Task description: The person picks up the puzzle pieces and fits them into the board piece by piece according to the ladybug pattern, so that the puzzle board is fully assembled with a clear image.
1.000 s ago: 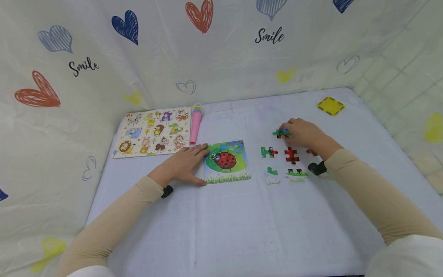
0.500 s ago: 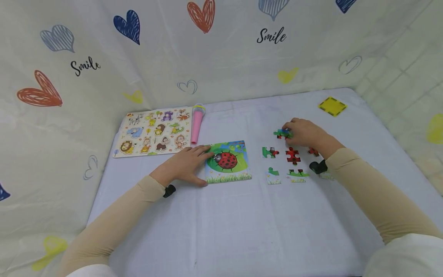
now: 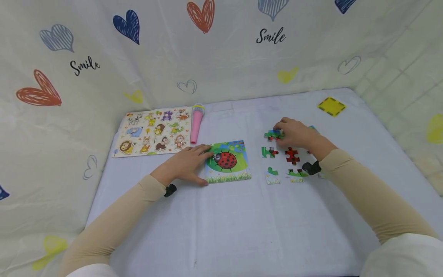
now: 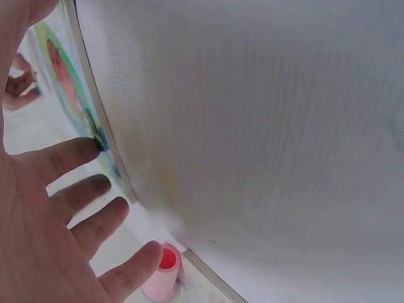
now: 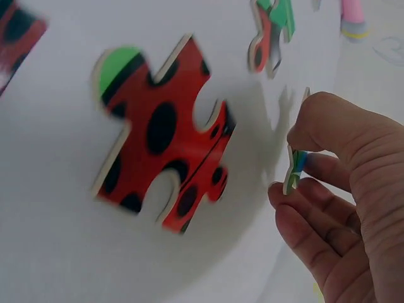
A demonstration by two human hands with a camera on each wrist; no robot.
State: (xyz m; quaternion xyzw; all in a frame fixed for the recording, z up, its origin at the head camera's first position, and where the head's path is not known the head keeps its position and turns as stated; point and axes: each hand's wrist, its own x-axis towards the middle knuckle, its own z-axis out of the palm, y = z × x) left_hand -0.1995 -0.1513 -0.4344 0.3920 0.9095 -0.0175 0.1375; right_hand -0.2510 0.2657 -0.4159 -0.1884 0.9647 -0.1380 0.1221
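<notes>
My left hand (image 3: 183, 165) lies with its fingers spread at the left edge of the square ladybug puzzle board (image 3: 226, 161), fingertips touching it. Over on the right, my right hand (image 3: 295, 136) pinches a green, blue and red puzzle piece (image 3: 273, 134) between thumb and fingers; the right wrist view shows this piece (image 5: 293, 167) edge-on, off the cloth. Just below that hand lie a red spotted piece (image 3: 292, 156) and a green and red piece (image 3: 269, 152). Nearer are two grassy pieces (image 3: 272, 177). My right wrist partly hides other pieces.
An animal picture board (image 3: 152, 132) lies at the back left, with a pink toy microphone (image 3: 196, 125) along its right side. At the back right a yellow square (image 3: 331, 106) with dark dashes lies on the white cloth (image 3: 221, 227). A heart-printed curtain (image 3: 228, 57) stands behind.
My right hand has shifted a little to the left with the pinched puzzle piece. A blue-green piece now shows behind that wrist. The left hand stays at the ladybug board.
</notes>
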